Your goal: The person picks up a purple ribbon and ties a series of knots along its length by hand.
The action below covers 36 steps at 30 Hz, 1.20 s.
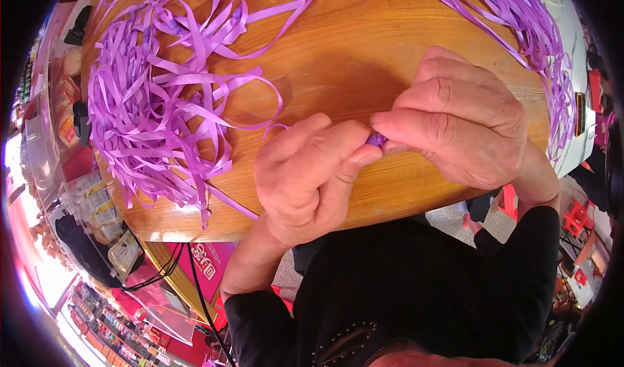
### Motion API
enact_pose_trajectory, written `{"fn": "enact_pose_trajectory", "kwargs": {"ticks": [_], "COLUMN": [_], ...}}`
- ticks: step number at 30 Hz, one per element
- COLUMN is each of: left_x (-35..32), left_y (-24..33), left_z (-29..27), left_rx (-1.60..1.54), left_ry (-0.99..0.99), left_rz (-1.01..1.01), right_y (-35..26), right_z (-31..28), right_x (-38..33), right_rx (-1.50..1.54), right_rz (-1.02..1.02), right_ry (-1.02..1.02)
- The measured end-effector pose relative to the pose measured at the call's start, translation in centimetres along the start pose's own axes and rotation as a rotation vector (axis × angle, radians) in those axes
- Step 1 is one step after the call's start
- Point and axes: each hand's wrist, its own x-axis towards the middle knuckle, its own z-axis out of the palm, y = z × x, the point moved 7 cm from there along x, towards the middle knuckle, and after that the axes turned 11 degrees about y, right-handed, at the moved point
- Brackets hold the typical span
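Observation:
My left hand [305,172] and my right hand [455,123] meet fingertip to fingertip over the near edge of a round wooden table [338,48]. Between the thumbs and forefingers of both hands a small folded piece of purple ribbon [377,139] is pinched; only a little of it shows. A thin purple strip [276,130] curls away from my left hand toward a big loose heap of purple ribbon strips [156,107] on the left of the table.
A second bundle of purple ribbon strips [526,22] hangs over the table's right edge. Left of the table stand plastic bins with packets [97,204], and black cables [195,282] hang below it. Red stools [575,214] are on the floor at right.

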Motion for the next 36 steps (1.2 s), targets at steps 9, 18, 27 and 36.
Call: {"fn": "enact_pose_trajectory", "kwargs": {"ticks": [9,18,27,36], "left_x": [0.0,-1.0,-1.9,-1.4], "left_y": [-1.3,-2.1,-3.0,-2.6], "left_z": [1.7,1.3,1.4,0.0], "left_rx": [-0.450,-0.667,-0.785,-0.458], "left_ry": [-0.142,0.017,0.042,0.158], "left_rz": [-0.140,-0.298,-0.605,-0.332], "right_y": [-0.1,0.3,2.7,1.9], "right_z": [-0.1,0.7,0.6,-0.3], "right_x": [0.2,-0.1,-0.1,0.6], "right_rx": [0.047,-0.008,0.116,0.067], "right_rz": [-0.085,-0.064,0.324,0.187], "right_ry": [-0.128,-0.087,-0.096,-0.055]}}
